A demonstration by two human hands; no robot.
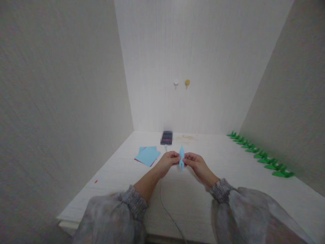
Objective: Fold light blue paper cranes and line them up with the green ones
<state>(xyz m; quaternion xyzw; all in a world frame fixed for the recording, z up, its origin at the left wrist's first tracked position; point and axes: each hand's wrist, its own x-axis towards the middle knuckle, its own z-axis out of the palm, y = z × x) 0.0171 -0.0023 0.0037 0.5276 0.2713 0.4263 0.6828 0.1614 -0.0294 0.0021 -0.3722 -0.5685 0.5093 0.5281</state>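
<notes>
Between my two hands is a narrow folded piece of light-blue paper [181, 154], pointed at the top and split into two legs at the bottom. My left hand [170, 160] pinches its left edge between thumb and fingers. On the opposite edge, my right hand [196, 163] grips it the same way. The folded paper is held upright above the white table. To the left of my left hand lies a small stack of square blue paper sheets [147, 156], with a red edge peeking out beneath.
A row of several green folded-paper figures [262, 156] runs along the right wall. At the back stands a dark, pixelated device [167, 138] with a cable [165, 206] running toward the front edge. A small orange bit [95, 181] lies at left. Two hooks [187, 82] are on the back wall.
</notes>
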